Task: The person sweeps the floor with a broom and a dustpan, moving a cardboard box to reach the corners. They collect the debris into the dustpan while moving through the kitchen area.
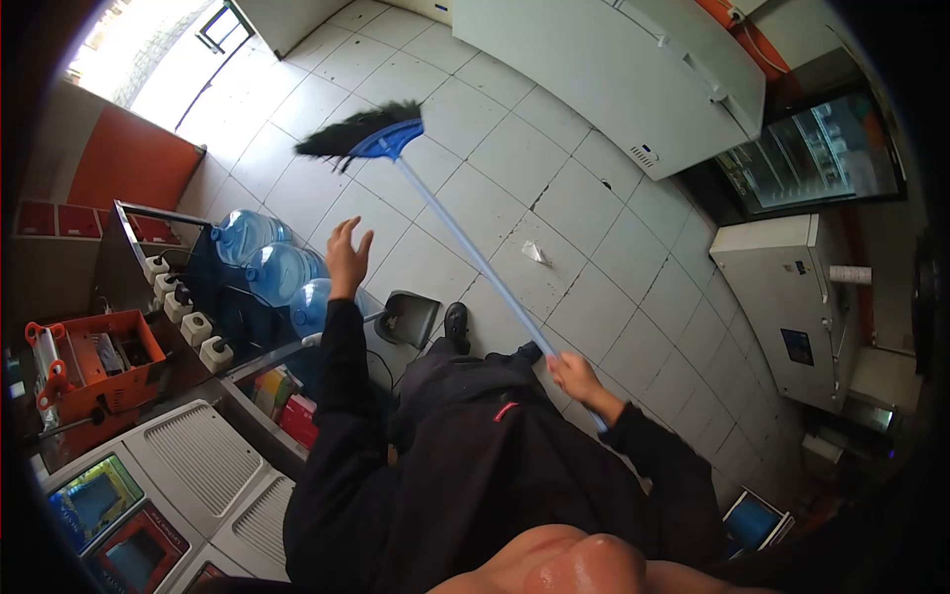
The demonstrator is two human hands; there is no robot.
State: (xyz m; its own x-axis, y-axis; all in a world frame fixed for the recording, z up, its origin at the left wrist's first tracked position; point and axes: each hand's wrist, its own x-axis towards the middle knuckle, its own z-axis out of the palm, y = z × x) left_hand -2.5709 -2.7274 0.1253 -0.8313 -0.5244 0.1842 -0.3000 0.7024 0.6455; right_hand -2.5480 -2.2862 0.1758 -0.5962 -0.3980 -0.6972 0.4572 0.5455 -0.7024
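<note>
My right hand (576,378) is closed around the light blue handle of a broom (465,243) near its lower end in view. The broom reaches up and left, with its blue head and black bristles (361,134) raised toward the top of the view. My left hand (348,259) is empty, fingers apart, beside the large blue water bottles (282,272). Below it, a grey dustpan (408,319) rests on the tiled floor by my shoe. A crumpled white scrap (535,252) lies on the tiles right of the broom handle.
A white chest freezer (604,79) stands at the upper right, a glass-front fridge (821,148) and white cabinet (777,297) further right. At left are a counter with power sockets (196,329) and an orange tool box (99,366). An open doorway is at upper left.
</note>
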